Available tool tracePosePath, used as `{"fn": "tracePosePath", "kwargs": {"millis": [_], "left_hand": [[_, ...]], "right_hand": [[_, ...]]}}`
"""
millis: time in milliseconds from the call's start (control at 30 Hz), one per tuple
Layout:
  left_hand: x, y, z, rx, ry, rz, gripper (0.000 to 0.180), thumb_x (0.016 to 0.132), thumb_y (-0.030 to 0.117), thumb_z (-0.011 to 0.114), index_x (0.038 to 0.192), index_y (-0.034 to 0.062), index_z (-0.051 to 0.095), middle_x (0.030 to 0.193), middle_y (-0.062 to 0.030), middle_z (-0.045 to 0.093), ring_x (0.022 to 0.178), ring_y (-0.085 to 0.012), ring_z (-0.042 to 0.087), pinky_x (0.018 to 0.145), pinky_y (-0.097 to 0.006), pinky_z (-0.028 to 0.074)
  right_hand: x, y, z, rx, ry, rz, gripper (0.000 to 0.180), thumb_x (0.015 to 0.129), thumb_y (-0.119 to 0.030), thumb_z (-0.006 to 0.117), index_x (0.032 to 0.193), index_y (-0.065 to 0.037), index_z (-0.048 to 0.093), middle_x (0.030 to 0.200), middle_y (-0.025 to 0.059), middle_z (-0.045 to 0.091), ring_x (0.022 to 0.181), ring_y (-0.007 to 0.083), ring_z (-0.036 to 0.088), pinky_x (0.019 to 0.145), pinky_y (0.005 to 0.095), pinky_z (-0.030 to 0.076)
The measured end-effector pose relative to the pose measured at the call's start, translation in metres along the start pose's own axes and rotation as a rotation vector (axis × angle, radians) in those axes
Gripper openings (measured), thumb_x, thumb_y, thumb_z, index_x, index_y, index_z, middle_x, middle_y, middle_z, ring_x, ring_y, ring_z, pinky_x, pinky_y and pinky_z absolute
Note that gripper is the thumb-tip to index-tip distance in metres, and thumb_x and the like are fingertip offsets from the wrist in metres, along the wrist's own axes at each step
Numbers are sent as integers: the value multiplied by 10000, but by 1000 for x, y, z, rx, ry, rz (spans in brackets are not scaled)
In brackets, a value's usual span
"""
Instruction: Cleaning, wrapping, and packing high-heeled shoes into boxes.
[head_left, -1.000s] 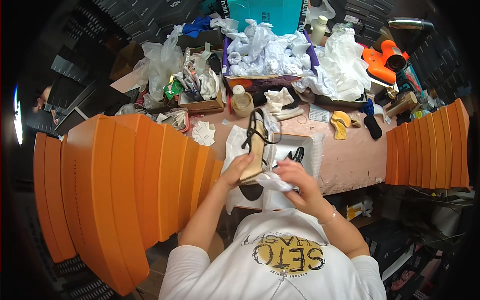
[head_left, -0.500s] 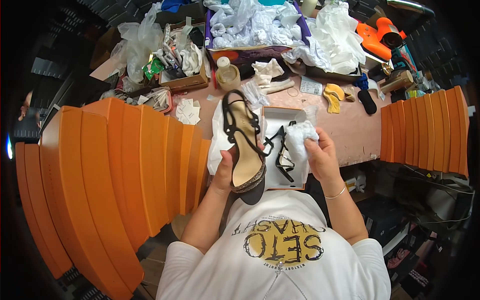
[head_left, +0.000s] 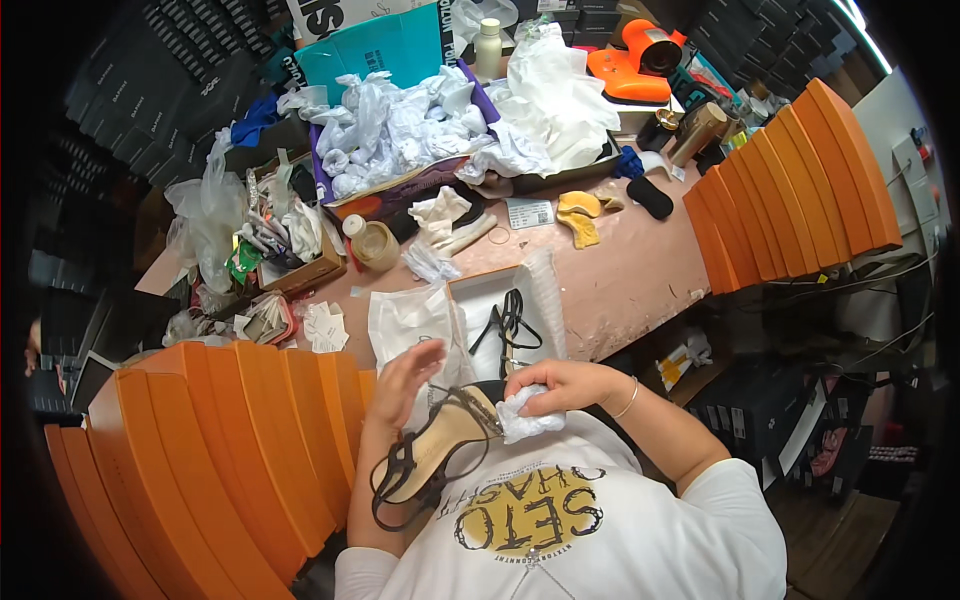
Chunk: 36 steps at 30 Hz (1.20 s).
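A strappy sandal [head_left: 435, 452] with a tan insole and dark straps lies tilted against my lap, its toe pointing up and right. My right hand [head_left: 565, 385] grips a wad of white tissue paper [head_left: 525, 422] and presses it against the sandal's toe. My left hand [head_left: 405, 382] is beside the sandal's upper edge with fingers spread; whether it grips the sandal I cannot tell. Just beyond my hands an open white shoe box [head_left: 480, 290] holds the black straps of a second sandal [head_left: 512, 322]. A white dust bag [head_left: 410, 318] lies to the box's left.
Stacks of orange boxes stand at my left [head_left: 200, 450] and at the right [head_left: 790, 170]. On the pink table are a purple box of crumpled tissue [head_left: 400, 130], a tape roll [head_left: 376, 245], a yellow cloth [head_left: 580, 215] and an orange device [head_left: 640, 60].
The sandal came down from upright over the shoe box to my lap. My right hand moved with the tissue onto its toe, and my left hand's fingers spread.
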<state>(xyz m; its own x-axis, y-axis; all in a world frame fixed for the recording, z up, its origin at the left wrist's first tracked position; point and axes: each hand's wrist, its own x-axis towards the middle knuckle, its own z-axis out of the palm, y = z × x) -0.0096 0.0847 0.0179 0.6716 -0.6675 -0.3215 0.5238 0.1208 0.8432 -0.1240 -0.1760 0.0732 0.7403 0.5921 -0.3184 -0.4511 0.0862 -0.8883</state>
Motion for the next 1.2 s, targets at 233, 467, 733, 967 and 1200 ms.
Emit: {"fn": "tracePosePath", "kwargs": {"millis": [233,467,733,967,1200], "left_hand": [[-3,-45,50,-8,-418,-170,664,890,387,594,1380,3,361,1325,-145,471,1155,-227,523,952,-351,445],[-10,-46,68,-389,-99,-67,1078,737,690,576,1484,147,20,1450,-125,285,1312,-257,325,1057,-481,287],[-3,-46,86,88,534,300,396,977,179,465,1302,-43,421,1167,-134,550,1034,-176,546,911,-299,421],[7,-36,88,75,216,278,646,927,359,545,1397,-15,309,1307,-159,453,1193,-230,455,1010,-335,353],[11,-36,84,-532,10,70,985,765,344,750,1479,83,123,1424,-69,317,1306,-197,323,1067,-325,275]], "right_hand": [[-1,25,2,-386,-51,70,241,854,-137,600,1060,-14,580,913,54,613,862,118,560,769,295,458],[18,13,-14,-105,517,-93,215,817,-64,592,1023,-8,575,1031,57,603,944,125,553,809,270,454],[67,21,13,-585,473,-304,280,748,-131,617,994,-6,571,926,174,589,846,313,588,749,358,476],[76,19,4,91,454,-180,201,779,-102,621,925,-34,501,894,32,550,868,87,506,802,253,430],[85,22,15,-559,862,-434,167,771,-141,651,860,-36,557,803,98,559,785,258,545,748,345,407]]}}
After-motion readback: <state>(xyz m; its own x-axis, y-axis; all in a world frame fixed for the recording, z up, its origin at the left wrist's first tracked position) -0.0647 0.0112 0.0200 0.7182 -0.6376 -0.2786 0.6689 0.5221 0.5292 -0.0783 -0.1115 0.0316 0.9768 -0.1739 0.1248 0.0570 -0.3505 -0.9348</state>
